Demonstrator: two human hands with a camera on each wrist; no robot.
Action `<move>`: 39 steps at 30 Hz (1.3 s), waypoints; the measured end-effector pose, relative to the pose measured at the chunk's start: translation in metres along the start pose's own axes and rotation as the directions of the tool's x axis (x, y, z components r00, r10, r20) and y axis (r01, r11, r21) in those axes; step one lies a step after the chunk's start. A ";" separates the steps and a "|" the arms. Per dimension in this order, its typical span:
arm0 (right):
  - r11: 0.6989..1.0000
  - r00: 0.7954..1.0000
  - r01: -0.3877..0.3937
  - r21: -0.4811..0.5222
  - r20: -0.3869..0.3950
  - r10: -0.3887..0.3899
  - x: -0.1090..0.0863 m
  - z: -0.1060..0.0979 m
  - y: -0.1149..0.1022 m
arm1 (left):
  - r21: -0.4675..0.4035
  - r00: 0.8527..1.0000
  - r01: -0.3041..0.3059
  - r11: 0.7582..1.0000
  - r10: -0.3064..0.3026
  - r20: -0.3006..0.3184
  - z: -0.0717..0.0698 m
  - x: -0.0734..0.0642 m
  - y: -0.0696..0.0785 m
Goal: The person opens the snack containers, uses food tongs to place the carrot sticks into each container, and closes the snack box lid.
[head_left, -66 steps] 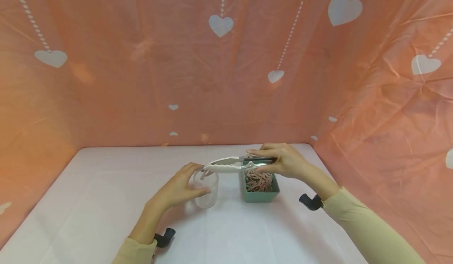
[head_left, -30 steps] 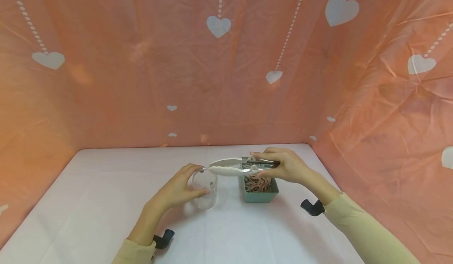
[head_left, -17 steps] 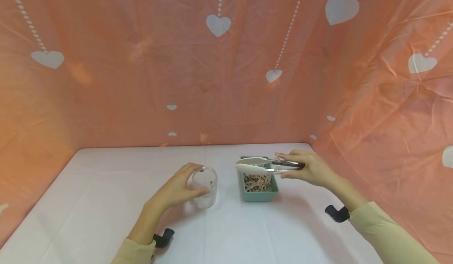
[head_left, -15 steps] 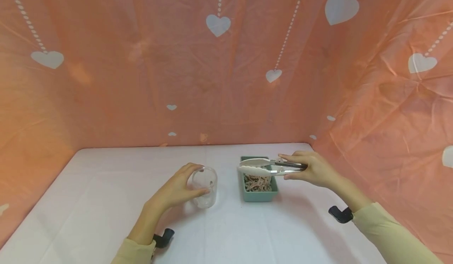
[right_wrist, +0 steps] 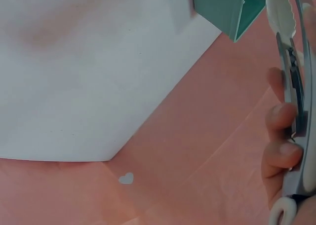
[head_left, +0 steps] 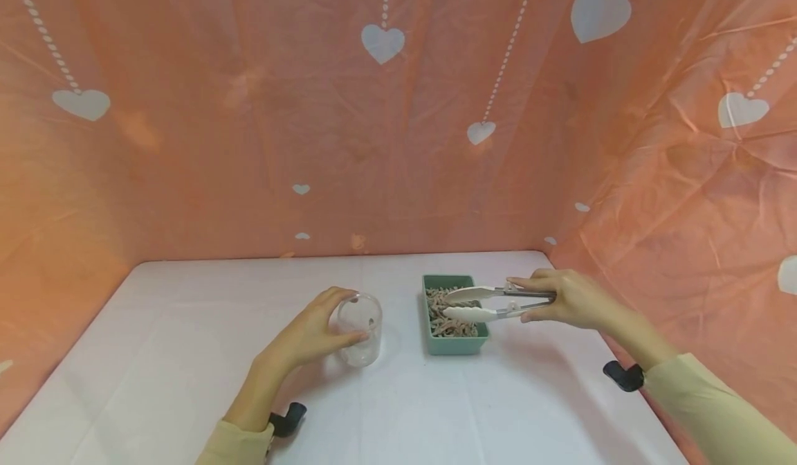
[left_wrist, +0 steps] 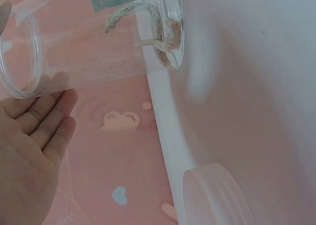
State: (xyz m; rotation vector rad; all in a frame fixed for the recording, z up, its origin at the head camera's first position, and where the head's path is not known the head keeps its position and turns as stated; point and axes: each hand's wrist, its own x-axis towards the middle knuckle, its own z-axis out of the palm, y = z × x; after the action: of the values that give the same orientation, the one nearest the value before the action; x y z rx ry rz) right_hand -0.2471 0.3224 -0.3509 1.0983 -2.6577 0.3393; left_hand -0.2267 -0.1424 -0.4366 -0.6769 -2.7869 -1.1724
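Observation:
My left hand [head_left: 310, 332] grips a clear jar [head_left: 362, 347] standing on the table, fingers and thumb at its upper wall. In the left wrist view a few brownish, twisted dried strips [left_wrist: 159, 24] lie at the jar's bottom. My right hand [head_left: 575, 300] holds white-tipped metal tongs [head_left: 478, 313] by their handles. The tongs' arms are spread, and their tips overlap the pile of brownish dried strips [head_left: 441, 325] in the green box [head_left: 457, 347]. Nothing shows between the tips.
A translucent round lid-like piece [left_wrist: 212, 195] lies near the jar in the left wrist view. The white table [head_left: 398, 409] is backed by an orange cloth with hearts [head_left: 349, 160], which also hangs along both sides.
My right hand has moved the tongs rightward from above the jar to the box, and their tips have spread apart. The strip earlier held at the jar's mouth is gone from the tips.

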 end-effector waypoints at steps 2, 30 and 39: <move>1.000 1.000 0.001 -0.024 -0.004 -0.001 0.002 0.000 -0.001 | 0.007 1.000 -0.001 1.000 0.001 0.001 0.000 0.000 0.000; 0.983 0.987 -0.089 -0.158 0.120 0.109 0.026 0.021 -0.013 | 0.005 1.000 0.000 1.000 0.000 0.000 0.001 0.000 0.002; 0.980 0.991 -0.061 -0.191 0.105 0.082 0.028 0.024 -0.014 | 0.011 1.000 0.005 1.000 -0.005 -0.001 0.000 0.000 0.002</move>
State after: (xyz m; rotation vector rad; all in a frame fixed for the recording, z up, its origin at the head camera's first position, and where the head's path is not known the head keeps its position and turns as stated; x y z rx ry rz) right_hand -0.2598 0.2875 -0.3631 0.9927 -2.7648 0.0380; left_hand -0.2255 -0.1414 -0.4350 -0.6692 -2.7934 -1.1566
